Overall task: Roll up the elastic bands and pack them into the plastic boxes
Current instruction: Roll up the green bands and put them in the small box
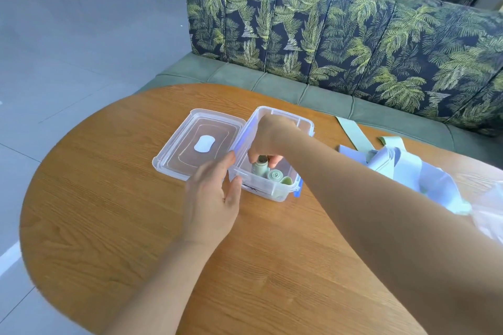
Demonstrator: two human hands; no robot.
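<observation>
On the wooden surface (109, 212), a clear plastic box (272, 190) is seen standing open, with its lid (198, 144) laid flat just beside it on the left. The right hand (269, 136) is reached down into the box, and its fingertips (273, 162) are closed around a rolled green band (258, 167) near the box floor; much of that roll is hidden by the fingers and blurred by the plastic wall. Two more green rolls are made out inside: one with its spiral end facing up (276, 174), and another (286, 180) partly cut off by the rim, so its shape cannot be told clearly. The left hand (212, 198) is held open with fingers spread, holding nothing, its thumb and forefinger touching the box's near left corner. A blue latch (298, 187) is seen on the box's right side; a dark mark on the front wall is too small to be read. To the right, a loose heap of unrolled bands (394, 160), pale blue and pale green, is partly covered by the right forearm. Clear plastic wrapping (490, 215) beside it is cut off by the frame edge. A leaf-patterned sofa (353, 35) is seen behind the surface.
</observation>
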